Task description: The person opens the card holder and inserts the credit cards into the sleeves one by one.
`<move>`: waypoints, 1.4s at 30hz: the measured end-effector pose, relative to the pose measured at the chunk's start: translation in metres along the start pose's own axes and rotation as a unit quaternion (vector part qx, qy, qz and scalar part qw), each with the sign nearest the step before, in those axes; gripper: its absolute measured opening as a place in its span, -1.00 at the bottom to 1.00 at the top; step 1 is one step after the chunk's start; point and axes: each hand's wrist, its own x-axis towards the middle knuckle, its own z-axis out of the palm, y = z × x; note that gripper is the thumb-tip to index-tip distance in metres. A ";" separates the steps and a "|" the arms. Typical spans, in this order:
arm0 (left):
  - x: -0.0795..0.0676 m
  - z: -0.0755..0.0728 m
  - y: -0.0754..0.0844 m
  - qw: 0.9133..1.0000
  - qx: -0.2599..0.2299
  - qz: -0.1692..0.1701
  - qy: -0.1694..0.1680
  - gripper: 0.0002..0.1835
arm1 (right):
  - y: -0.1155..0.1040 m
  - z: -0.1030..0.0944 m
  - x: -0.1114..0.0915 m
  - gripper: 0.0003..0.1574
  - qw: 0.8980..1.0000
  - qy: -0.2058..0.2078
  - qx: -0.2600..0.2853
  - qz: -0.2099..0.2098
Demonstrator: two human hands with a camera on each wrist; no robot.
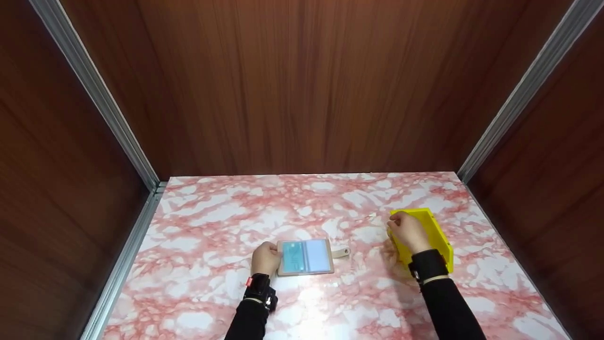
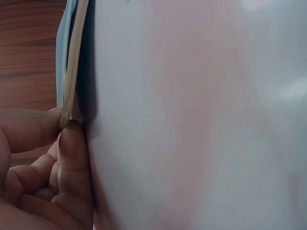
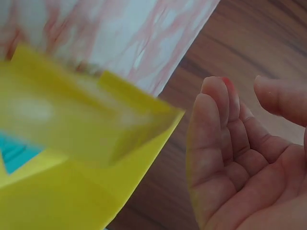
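An unfolded card holder point(image 1: 329, 256) with clear sleeves lies in the middle of the table, a teal card point(image 1: 293, 256) in its left side. A pale snap strap point(image 1: 340, 253) sticks out on its right. My left hand point(image 1: 265, 259) pinches the holder's left edge between thumb and finger, as the edge point(image 2: 74, 62) in the left wrist view shows. Over the left side of a yellow bin point(image 1: 441, 236) hovers my right hand point(image 1: 409, 231). Its fingers are loosely bent with a gap to the thumb, holding nothing. Part of a teal piece point(image 3: 18, 152) shows inside the bin.
The table point(image 1: 212, 226) has a pink and white marbled top. Brown wood-look panels point(image 1: 302, 89) enclose it at the back and both sides, with metal rails point(image 1: 111, 113) at the corners. Glare falls on the table's front part.
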 end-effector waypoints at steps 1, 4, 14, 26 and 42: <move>0.000 0.000 0.000 1.000 -0.001 -0.001 -0.001 -0.88 | 0.003 -0.003 0.000 -0.58 1.000 -0.002 -0.003 0.004; 0.000 0.001 -0.001 1.000 0.000 0.001 -0.001 -0.88 | 0.010 -0.011 0.002 -0.56 1.000 -0.002 -0.022 0.013; 0.000 -0.001 0.000 1.000 0.002 -0.001 -0.003 -0.87 | 0.031 -0.027 0.004 -0.56 0.996 0.004 -0.074 0.045; 0.000 -0.001 0.000 1.000 0.005 0.012 0.002 -0.89 | 0.053 -0.024 0.008 -0.52 0.987 -0.065 -0.087 0.119; 0.000 0.001 -0.001 1.000 0.003 0.000 0.003 -0.91 | 0.069 -0.011 0.008 -0.56 0.979 -0.098 -0.109 0.140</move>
